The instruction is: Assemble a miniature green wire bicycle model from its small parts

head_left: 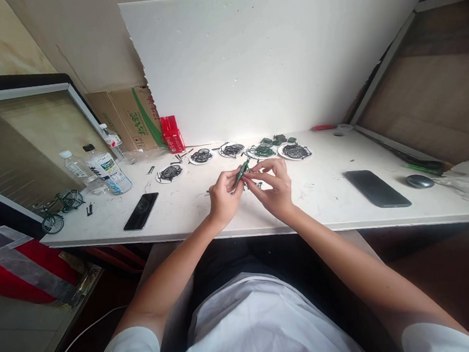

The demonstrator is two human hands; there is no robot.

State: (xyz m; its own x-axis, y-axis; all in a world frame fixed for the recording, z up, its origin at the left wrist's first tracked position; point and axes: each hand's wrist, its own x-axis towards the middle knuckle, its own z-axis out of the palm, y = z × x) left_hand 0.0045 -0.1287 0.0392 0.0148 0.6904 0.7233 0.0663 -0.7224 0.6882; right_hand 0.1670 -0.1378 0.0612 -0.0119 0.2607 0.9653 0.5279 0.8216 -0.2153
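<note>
Above white table (327, 189): left hand (222, 196) and right hand (275, 186) pinching small, slim green metal part (242, 171), tilted.

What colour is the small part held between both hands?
Green; the part shows best in the head view, held by left hand and right hand.

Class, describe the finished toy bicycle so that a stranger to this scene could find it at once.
Start at the white table and follow it to its far left corner, past the plastic bottles. There stands the small green bicycle, upright on two wheels. Unlike the loose dark parts on the white discs, it is fully assembled.
</note>
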